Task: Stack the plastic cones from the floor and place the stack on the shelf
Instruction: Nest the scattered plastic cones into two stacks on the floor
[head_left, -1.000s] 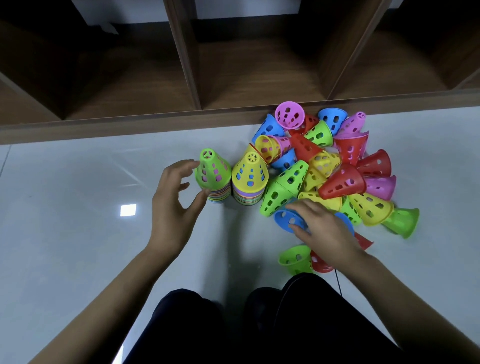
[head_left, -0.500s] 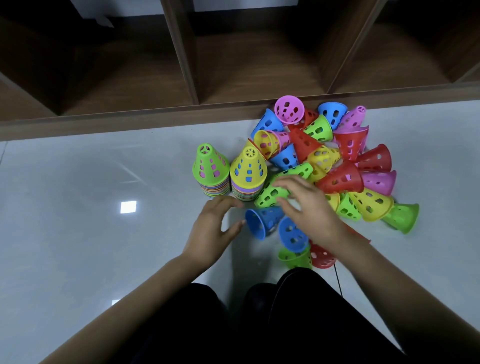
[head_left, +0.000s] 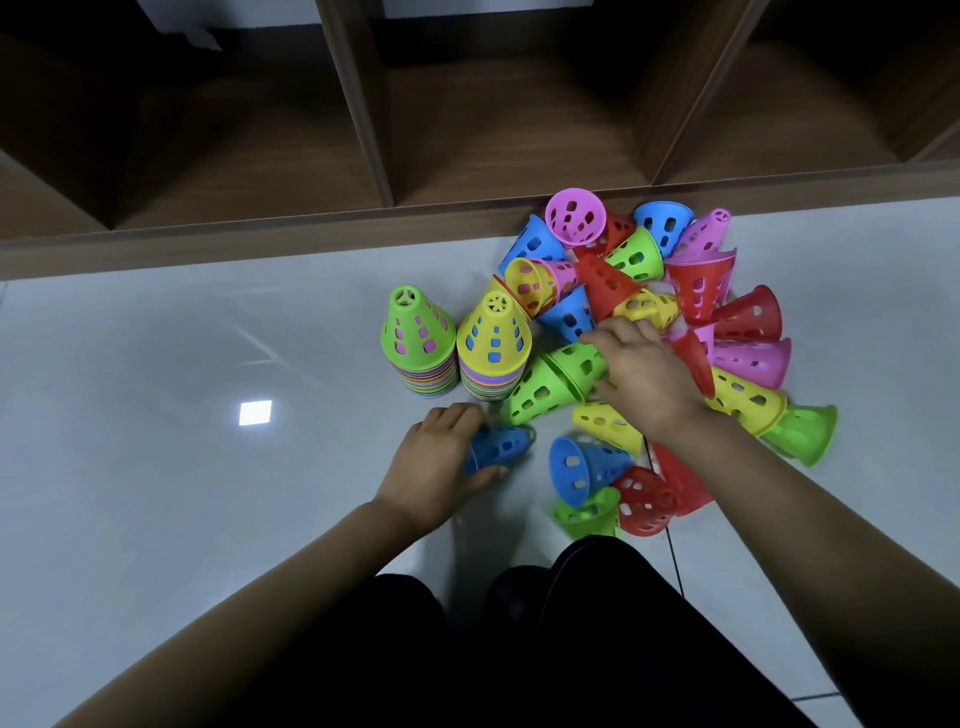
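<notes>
My left hand (head_left: 441, 462) gripped the blue cone (head_left: 501, 447) on the floor (head_left: 156, 441), fingers over its wide end and thumb under. It lay on its side, long axis running out from my palm, narrow tip pointing away to the right. Just beyond that hand's fingertips stood two upright stacks, tips up: the green-topped stack (head_left: 415, 338) and, touching it on the right, the yellow-topped stack (head_left: 493, 343). Left of that hand the floor lay open up to the shelf (head_left: 311, 234), whose front edge ran across beyond the stacks.

My right hand (head_left: 644, 374) reached into the loose pile (head_left: 727, 312), fingers and thumb curled about a green cone (head_left: 576, 361) lying on its side. Loose cones crowded that hand on its far, right and near sides; the pile's far edge touched the shelf's front.
</notes>
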